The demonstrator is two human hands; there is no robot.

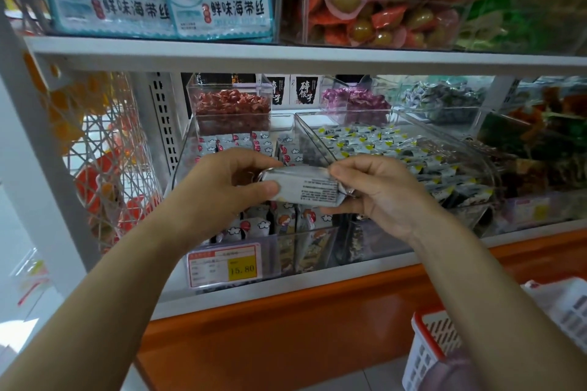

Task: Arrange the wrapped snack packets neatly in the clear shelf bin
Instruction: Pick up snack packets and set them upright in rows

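A white-and-grey wrapped snack packet (305,186) with small print on its back is held level in front of the shelf. My left hand (228,182) pinches its left end and my right hand (371,190) pinches its right end. Right behind and below it stands the clear shelf bin (187,149), which holds several similar packets (254,227) with cartoon clouds and red dots, some standing and some lying askew. My hands hide the middle of the bin.
A price tag (225,265) reading 15.80 hangs on the bin's front. A second clear bin (317,133) of yellow-marked packets sits to the right. Smaller candy bins stand behind. The shelf above (286,52) hangs low. A white and red basket (435,352) sits at the lower right.
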